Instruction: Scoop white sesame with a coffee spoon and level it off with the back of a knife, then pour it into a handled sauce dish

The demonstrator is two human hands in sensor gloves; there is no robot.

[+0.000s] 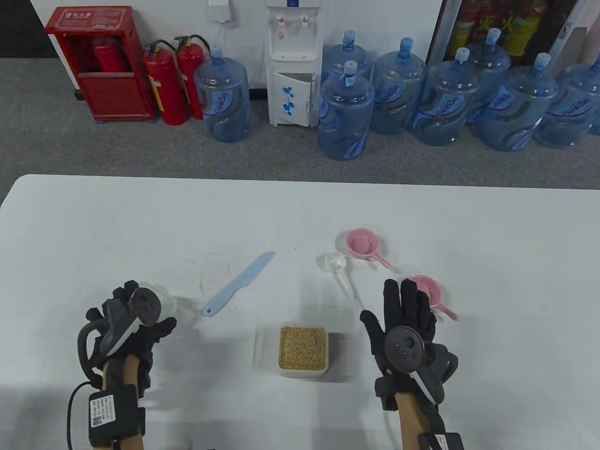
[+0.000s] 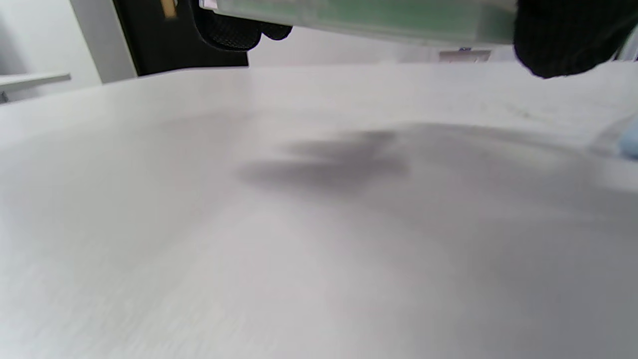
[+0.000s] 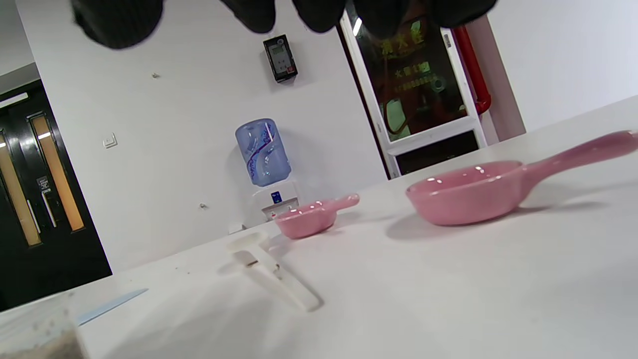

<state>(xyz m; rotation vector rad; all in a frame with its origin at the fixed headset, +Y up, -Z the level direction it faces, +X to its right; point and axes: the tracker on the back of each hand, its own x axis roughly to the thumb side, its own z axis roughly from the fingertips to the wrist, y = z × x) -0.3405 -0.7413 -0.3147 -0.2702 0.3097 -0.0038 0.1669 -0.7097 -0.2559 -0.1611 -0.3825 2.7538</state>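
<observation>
White table in an office corner; fire extinguishers, a water dispenser and a row of blue water jugs stand on the carpet behind it.

Left hand sits at the left, fingers curled round a translucent lid, apparently the sesame tub's. The left wrist view shows that lid held above the table, thumb on one edge, fingers on the other. So the left grip is occupied.

Just right of it lies the light blue plastic knife, handle end toward the left hand, blade running away up and to the right.

The sesame container sits between the two hands, lid off and full.

Coffee spoon, white, lies just ahead-left of the right hand. Bowl at the far end, handle tip pointing back toward the fingertips. Long axis roughly in line with the reach.

Right grip is flat, fingers straight, holding nothing.

Two pink handled sauce dishes: one beyond the spoon bowl, the other partly under the right fingertips, handle trailing right.

Judgement: right hand is nearer the spoon, so a short forward-left reach onto the handle end comes next. Nothing scooped yet.
</observation>
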